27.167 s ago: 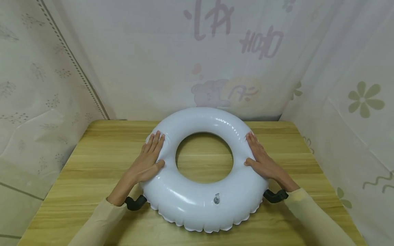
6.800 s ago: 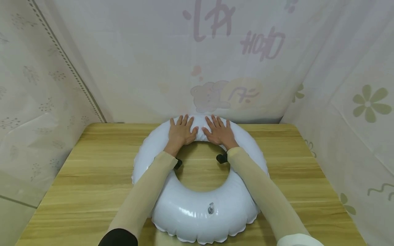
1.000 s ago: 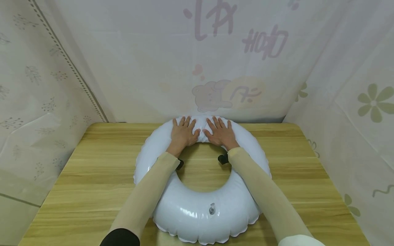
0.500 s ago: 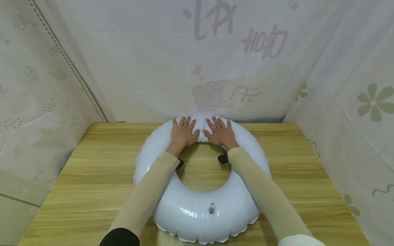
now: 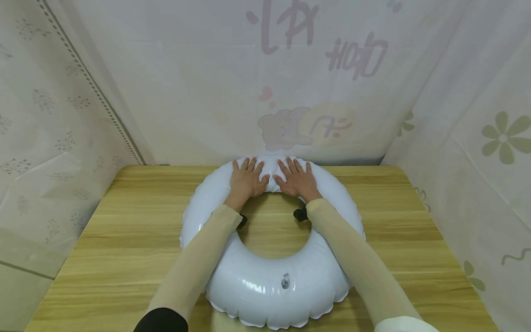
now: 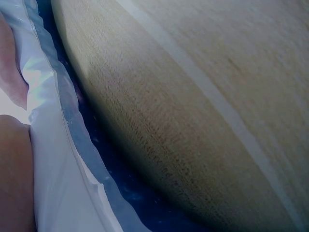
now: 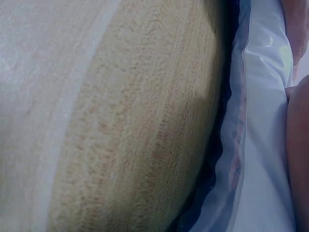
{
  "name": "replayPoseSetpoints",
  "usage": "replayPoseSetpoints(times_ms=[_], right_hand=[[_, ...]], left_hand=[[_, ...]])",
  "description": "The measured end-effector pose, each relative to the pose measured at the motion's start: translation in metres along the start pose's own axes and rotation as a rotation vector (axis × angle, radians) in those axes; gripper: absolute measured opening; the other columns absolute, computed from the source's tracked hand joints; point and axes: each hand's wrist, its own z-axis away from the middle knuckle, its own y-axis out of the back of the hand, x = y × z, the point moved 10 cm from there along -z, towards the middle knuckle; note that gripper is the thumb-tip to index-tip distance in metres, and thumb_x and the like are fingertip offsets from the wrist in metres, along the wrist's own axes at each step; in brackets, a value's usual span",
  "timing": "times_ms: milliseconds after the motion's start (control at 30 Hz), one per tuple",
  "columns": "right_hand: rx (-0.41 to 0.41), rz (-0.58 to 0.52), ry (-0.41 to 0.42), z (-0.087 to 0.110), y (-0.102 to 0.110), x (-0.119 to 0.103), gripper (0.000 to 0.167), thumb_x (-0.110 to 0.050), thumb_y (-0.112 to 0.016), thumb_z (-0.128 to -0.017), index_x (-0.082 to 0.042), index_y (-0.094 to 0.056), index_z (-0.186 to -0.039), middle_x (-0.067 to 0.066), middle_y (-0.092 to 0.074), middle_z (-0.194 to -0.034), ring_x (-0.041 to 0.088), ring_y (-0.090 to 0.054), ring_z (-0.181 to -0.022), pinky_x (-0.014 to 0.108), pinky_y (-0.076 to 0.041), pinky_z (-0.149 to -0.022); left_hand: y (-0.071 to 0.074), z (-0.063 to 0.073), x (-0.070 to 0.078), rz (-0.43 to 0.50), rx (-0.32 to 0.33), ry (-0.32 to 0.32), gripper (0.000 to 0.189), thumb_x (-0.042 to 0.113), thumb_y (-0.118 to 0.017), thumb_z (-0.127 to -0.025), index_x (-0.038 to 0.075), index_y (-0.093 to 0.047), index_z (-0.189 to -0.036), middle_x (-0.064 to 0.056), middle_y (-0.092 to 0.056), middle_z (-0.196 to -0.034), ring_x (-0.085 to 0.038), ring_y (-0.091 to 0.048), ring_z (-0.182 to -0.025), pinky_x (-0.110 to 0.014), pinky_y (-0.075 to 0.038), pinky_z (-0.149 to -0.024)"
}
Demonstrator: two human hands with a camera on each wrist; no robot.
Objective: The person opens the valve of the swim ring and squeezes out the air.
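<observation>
A white inflatable swim ring (image 5: 249, 281) lies flat on the wooden table, its clear valve (image 5: 285, 281) on the near side. My left hand (image 5: 245, 180) presses on the far part of the ring with fingers spread. Beside it my right hand (image 5: 297, 180) presses down the same way, the two thumbs almost meeting. Between the hands the vinyl is creased. In the left wrist view the ring's inner seam (image 6: 72, 121) runs beside my hand, and the right wrist view has the ring's wrinkled inner wall (image 7: 265, 125) at the right.
The wooden table (image 5: 137, 221) extends to both sides of the ring and shows through its hole. A printed cloth (image 5: 186, 92) hangs right behind the far edge, with more patterned cloth on both sides. Black wrist mounts (image 5: 300, 214) reach into the ring's hole.
Long before, my hands lay on the ring's left and right sides; now both are together on its far part, and the ring sits slightly nearer. Over the last second nothing visibly moves.
</observation>
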Motion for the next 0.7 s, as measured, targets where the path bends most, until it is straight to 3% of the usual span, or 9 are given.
replayPoseSetpoints(times_ms=[700], right_hand=[[-0.009,-0.033,-0.010,0.0007,-0.0013,0.0000,0.069,-0.063,-0.017,-0.107,-0.030,-0.003,-0.166,0.003,0.000,-0.175,0.029,-0.004,-0.162,0.060,-0.003,-0.129]], left_hand=[[-0.0001,0.0005,-0.0002,0.022,-0.006,0.001,0.066,0.056,-0.019,-0.109,0.023,-0.018,-0.166,-0.006,-0.014,-0.174,-0.030,-0.015,-0.161,-0.066,-0.008,-0.127]])
